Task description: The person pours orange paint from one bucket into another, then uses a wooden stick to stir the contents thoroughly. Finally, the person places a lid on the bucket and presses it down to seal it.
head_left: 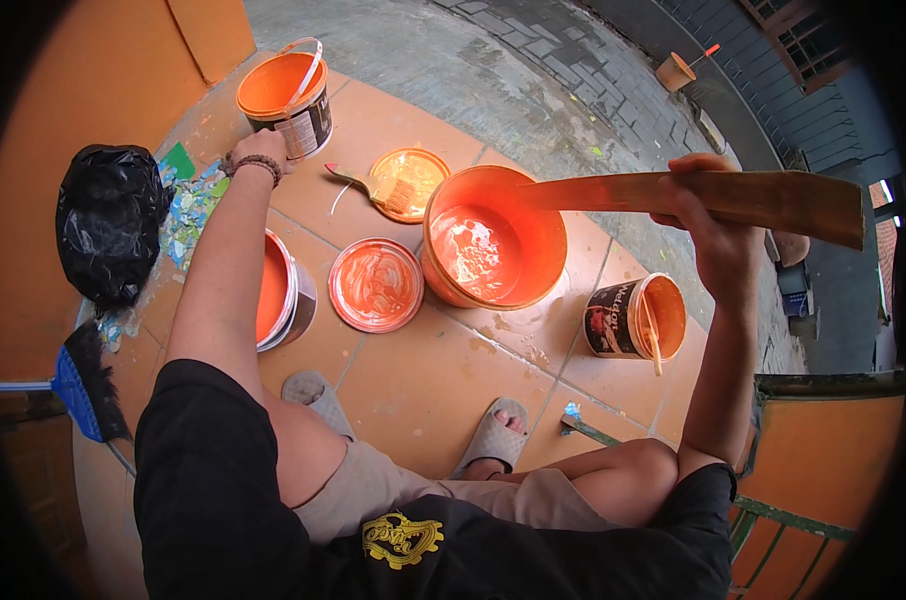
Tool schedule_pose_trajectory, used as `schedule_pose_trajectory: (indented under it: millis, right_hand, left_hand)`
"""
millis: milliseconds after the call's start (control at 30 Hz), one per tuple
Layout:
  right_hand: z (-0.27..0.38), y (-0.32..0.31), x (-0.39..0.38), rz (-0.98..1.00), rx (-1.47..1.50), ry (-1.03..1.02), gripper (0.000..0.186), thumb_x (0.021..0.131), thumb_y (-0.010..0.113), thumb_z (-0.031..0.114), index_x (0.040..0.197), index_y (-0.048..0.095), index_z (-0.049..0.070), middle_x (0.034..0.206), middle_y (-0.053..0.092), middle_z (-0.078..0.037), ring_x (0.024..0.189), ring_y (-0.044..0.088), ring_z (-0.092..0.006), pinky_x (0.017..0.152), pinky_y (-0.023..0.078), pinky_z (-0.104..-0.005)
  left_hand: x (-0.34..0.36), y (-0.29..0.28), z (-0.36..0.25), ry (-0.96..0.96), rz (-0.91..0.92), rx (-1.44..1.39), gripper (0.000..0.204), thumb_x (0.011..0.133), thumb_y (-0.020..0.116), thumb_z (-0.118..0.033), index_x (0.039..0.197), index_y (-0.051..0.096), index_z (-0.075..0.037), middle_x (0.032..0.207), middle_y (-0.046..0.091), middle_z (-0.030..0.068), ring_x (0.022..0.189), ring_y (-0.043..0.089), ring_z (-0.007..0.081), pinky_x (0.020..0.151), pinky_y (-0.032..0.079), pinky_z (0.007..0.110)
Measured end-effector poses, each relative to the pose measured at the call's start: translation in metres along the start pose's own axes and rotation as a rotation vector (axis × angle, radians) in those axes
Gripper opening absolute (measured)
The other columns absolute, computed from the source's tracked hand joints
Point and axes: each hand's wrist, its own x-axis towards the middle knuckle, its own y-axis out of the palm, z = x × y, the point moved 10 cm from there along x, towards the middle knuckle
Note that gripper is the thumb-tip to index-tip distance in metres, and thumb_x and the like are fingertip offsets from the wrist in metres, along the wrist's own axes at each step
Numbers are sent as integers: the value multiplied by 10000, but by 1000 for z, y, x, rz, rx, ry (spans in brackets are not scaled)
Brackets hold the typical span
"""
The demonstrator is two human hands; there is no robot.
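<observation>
My right hand (711, 215) is closed around a wooden slat (793, 205), whose far end dips over the rim of a large orange bucket (545, 245). Wet orange paint (478, 255) pools inside that bucket. At the far left, my left hand (258, 150) is against the lower side of a dark-labelled paint pail (313, 130) with a raised handle; its fingers are mostly hidden. A paintbrush (388, 192) rests across a yellow-orange lid (418, 165). Nearer, an orange-smeared lid (376, 285) lies beside another pail (301, 305), partly behind my left forearm.
On the right stands a small paint tub (611, 320) with a stick in it. A black plastic bag (108, 230), scattered colored scraps (185, 225) and a blue broom (76, 395) lie left. My sandaled feet are on the tiles. Beyond the tiled edge is concrete with a bucket (675, 72).
</observation>
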Motion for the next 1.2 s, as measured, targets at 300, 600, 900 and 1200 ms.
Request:
schedule_pose_trajectory:
  millis: [300,600,900,1200]
  right_hand:
    - [-12,9,3,30,6,58,164,836,637,24,997,614,4,906,640,-66,806,647,-134,690,559,-260]
    - [-38,37,4,140,-158,80,155,848,637,31,999,610,7,896,639,-64,805,646,-136,686,552,-258]
    - [-77,59,4,207,-374,-66,151,840,648,121,970,635,45,838,647,-69,757,618,-151,685,484,-305]
    - [-69,71,2,265,-404,-190,152,844,660,148,963,639,56,918,639,-79,866,624,-205,749,485,-319]
  left_hand:
    - [3,4,2,-3,-14,-12,420,762,764,-320,1069,670,-49,1103,670,122,1030,648,264,852,530,386]
    - [2,6,0,5,-7,23,417,768,759,-320,1082,666,-61,1096,672,116,1023,651,258,850,532,380]
    - [0,1,-1,-9,-16,25,430,761,767,-317,1096,662,-69,1116,666,110,1033,647,256,854,529,384]
    - [4,3,5,-4,-55,-34,419,709,804,-305,1005,684,-33,1082,661,158,1019,643,294,847,530,393]
